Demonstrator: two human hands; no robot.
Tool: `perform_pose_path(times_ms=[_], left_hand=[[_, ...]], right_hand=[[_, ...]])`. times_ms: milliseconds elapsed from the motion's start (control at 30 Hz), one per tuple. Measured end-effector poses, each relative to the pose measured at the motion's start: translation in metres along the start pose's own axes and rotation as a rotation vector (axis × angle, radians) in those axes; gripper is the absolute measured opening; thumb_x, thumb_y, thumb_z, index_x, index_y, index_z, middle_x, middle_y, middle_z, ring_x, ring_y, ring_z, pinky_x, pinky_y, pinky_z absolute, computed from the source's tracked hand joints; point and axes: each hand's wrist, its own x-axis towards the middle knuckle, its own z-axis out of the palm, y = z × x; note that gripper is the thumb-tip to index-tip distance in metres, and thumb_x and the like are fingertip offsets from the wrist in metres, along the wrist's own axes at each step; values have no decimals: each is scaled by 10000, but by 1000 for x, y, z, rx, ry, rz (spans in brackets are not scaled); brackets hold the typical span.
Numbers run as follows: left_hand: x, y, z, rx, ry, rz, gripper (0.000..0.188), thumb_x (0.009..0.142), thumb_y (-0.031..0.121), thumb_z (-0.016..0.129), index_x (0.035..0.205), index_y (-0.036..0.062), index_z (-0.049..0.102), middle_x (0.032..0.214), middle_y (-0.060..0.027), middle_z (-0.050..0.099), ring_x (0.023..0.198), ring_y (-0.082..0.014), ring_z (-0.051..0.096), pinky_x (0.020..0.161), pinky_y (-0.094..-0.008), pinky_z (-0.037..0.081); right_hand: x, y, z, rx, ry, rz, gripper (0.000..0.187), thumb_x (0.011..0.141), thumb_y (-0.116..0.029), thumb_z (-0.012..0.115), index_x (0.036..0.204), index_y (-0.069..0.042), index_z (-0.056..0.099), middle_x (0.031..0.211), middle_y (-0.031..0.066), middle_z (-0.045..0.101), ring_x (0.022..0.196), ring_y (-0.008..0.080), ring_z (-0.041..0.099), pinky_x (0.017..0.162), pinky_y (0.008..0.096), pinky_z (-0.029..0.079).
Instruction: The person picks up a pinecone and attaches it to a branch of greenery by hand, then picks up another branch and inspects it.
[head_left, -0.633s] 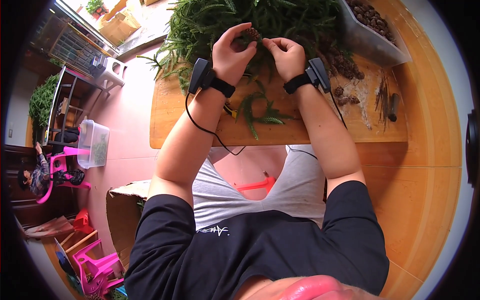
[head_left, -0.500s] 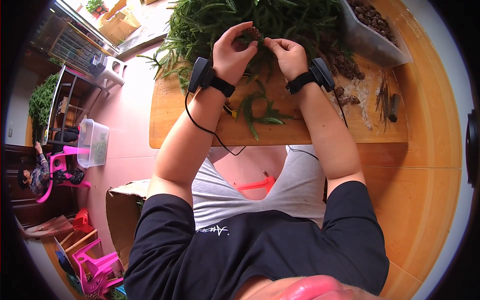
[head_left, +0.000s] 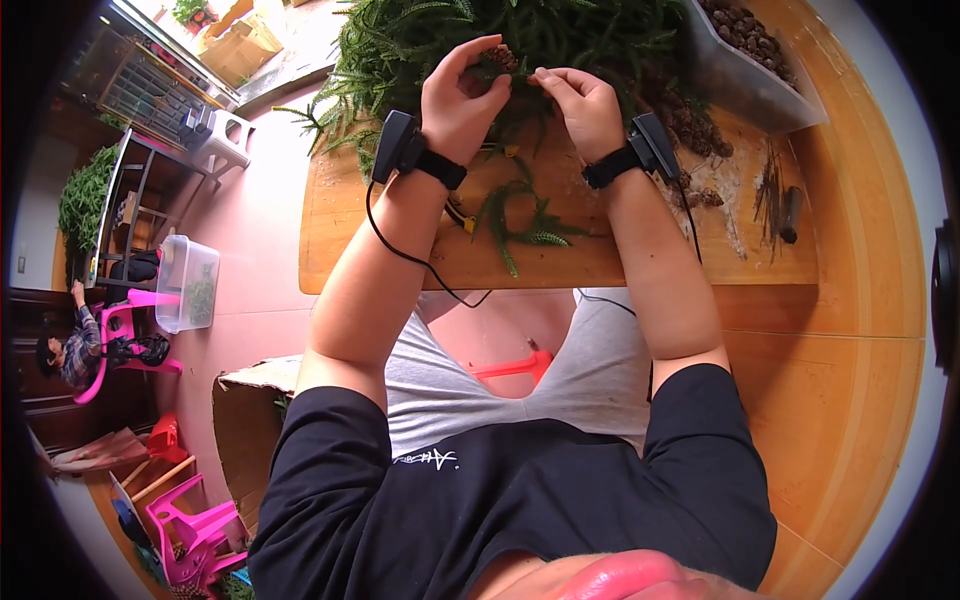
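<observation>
Above the near edge of a heap of green artificial-looking pine branches (head_left: pixel 600 35), my left hand (head_left: pixel 458 115) curls its thumb and index finger around a brown pine cone (head_left: pixel 503 58). Just to the right, my right hand (head_left: pixel 590 112) is closed in a pinch by the cone. What the pinch holds is too small to make out; a bit of green shows at the fingertips. Below the hands, loose green sprigs (head_left: pixel 525 228) lie on the wooden table (head_left: pixel 365 255). A yellow-and-black handled tool (head_left: pixel 467 222) is partly hidden beside my left wrist.
More pine cones (head_left: pixel 705 140) lie right of the heap. A clear bin (head_left: pixel 785 122) of cones stands at the far right, near thin dark wires (head_left: pixel 768 200) and a dark stick (head_left: pixel 789 215). Left, a person (head_left: pixel 78 350) sits at another table; a cardboard box (head_left: pixel 235 430) is beside me.
My right hand has shifted slightly right, leaving a wider gap from the left fingers. My left hand has moved a little up and left, and the pine cone has turned slightly in it.
</observation>
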Motion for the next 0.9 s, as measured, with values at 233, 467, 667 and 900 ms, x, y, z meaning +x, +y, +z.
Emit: perform_pose_path(times_ms=[233, 467, 667, 900], left_hand=[[-4, 11, 0, 201, 13, 44, 436, 792, -31, 703, 1208, 89, 657, 1028, -14, 664, 706, -46, 564, 643, -206, 495], [-7, 26, 9, 556, 14, 416, 399, 832, -65, 674, 1216, 39, 640, 1123, -43, 659, 920, -79, 635, 764, -220, 529], [-7, 24, 7, 430, 3, 288, 395, 823, -44, 684, 1208, 30, 637, 1107, -59, 670, 934, -100, 648, 779, -235, 542], [1, 5, -7, 6, -38, -97, 438, 811, -2, 701, 1241, 11, 620, 1087, -82, 679, 945, -108, 653, 788, -248, 557]], right_hand=[[-1, 0, 1, -122, 0, -44, 201, 904, -178, 692, 920, 19, 734, 849, 38, 719, 746, 76, 619, 695, 236, 491], [7, 4, -18, 367, -185, 443, 183, 905, -205, 700, 936, -27, 725, 844, -29, 679, 721, 54, 560, 681, 208, 427], [3, -8, -7, 165, -79, 273, 153, 891, -210, 710, 935, -63, 717, 772, -45, 595, 639, 81, 507, 596, 227, 407], [-7, -32, -11, -716, -12, -569, 117, 870, -167, 724, 953, -86, 706, 802, 15, 604, 622, 114, 513, 558, 258, 418]])
